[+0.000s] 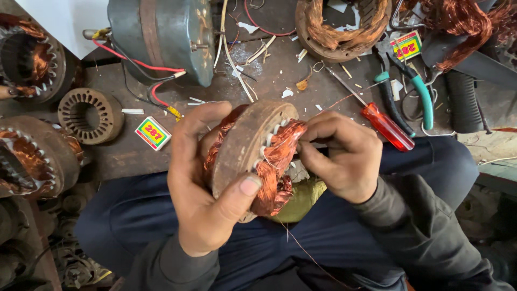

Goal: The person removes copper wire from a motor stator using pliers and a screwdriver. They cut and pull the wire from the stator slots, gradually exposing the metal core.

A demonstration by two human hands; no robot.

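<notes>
We grasp the stator [245, 148] in our left hand [207, 188] while our right hand [342, 153] pinches its copper winding [280, 156]; overpulling risks snapping wire beside those fingertips.

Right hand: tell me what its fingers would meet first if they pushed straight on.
The right hand points left, its fingers already at the copper winding of the stator held by the left hand; the winding comes first.

The left hand [207, 186] covers much of the stator [249, 156] rim. The grey motor housing [161, 35] and a copper-wound stator [342, 27] are cut by the top edge, another stator [27, 161] by the left.
</notes>
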